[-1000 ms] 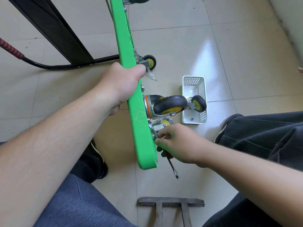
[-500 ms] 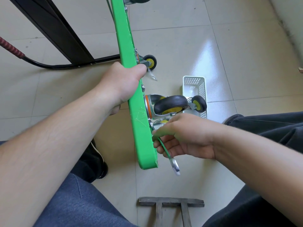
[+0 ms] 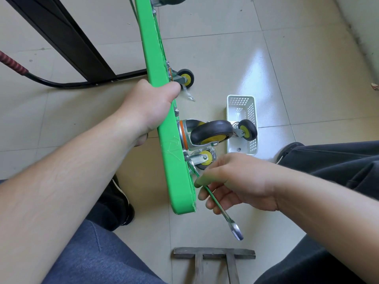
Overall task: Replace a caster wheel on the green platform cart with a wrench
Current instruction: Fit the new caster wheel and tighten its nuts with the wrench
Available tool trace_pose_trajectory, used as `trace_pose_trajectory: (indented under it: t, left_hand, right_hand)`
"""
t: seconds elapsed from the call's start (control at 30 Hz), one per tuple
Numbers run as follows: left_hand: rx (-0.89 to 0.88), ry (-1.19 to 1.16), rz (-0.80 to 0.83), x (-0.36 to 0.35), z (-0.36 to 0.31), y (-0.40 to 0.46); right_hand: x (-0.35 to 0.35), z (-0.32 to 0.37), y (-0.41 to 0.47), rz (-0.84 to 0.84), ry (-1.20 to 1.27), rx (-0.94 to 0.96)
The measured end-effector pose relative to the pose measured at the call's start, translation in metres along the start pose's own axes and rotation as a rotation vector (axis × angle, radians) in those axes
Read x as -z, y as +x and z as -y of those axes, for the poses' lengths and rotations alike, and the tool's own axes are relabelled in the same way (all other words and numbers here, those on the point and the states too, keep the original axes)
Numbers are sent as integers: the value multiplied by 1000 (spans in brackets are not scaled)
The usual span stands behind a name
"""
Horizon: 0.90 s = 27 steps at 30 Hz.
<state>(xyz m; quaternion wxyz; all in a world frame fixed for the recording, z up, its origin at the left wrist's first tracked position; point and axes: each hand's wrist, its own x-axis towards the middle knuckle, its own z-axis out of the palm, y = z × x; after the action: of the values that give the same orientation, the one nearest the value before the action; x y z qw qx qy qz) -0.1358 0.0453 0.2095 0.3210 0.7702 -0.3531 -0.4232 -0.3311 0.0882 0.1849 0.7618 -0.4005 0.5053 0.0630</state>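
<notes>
The left hand (image 3: 147, 105) grips the upended green cart (image 3: 174, 160) edge; the right hand (image 3: 235, 181) pinches the wrench (image 3: 220, 208) at the caster (image 3: 202, 158) mount.

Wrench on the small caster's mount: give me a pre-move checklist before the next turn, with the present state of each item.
1. Green platform cart steadied on edge: ok, left hand grips its rim.
2. Wrench held: ok, right hand fingers curl round its shaft.
3. Wrench head seated on the fastener: cannot tell, that end is hidden beside the small caster.
4. Free end has room to swing: ok, open floor below it.
5. White basket nearby for parts: ok, beside the cart with a wheel over it.
</notes>
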Motion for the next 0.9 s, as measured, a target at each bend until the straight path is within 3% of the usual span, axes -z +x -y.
trace_pose_trajectory:
  t: [0.23,0.53,0.9]
  left_hand:
    - [6,-21,9,1,0,0]
    - [11,-22,3,1,0,0]
    - [-4,-13,14,2,2,0]
  right_hand:
    - [-1,-34,25,-214,-249,80]
    - [-2,-53,56,-260,-286,241]
    - [13,-55,85,-365,-496,476]
